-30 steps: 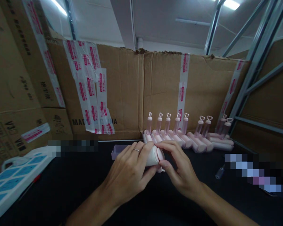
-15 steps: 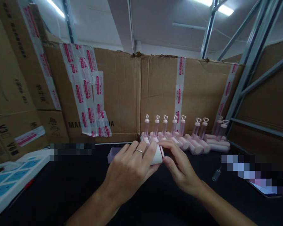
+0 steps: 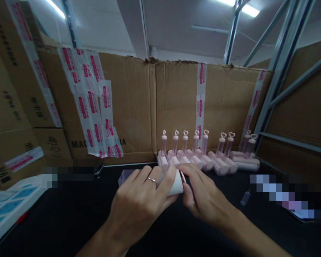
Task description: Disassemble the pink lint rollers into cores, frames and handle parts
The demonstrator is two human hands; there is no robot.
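My left hand (image 3: pixel 140 201), with a ring on one finger, is wrapped over a white cylinder (image 3: pixel 178 185) lying sideways in front of me. My right hand (image 3: pixel 207 194) pinches a thin, pale round end piece (image 3: pixel 183 176) at the cylinder's right end. A narrow, reddish-brown gap shows between that piece and the cylinder's rim. Most of the cylinder is hidden under my left fingers. Just behind my left hand, a translucent purple tray-like piece (image 3: pixel 123 177) shows in part.
Several pale pink cylinders (image 3: pixel 219 164) lie at the back right, with clear tubes (image 3: pixel 185 144) topped by loops standing at them. A small clear vial (image 3: pixel 245 198) lies at right. At left is a power strip (image 3: pixel 13 203). Cardboard (image 3: pixel 133 107) walls the black table.
The gap between the end piece and the cylinder's rim looks wider. Both hands have shifted slightly down, and the whole view has moved a little.
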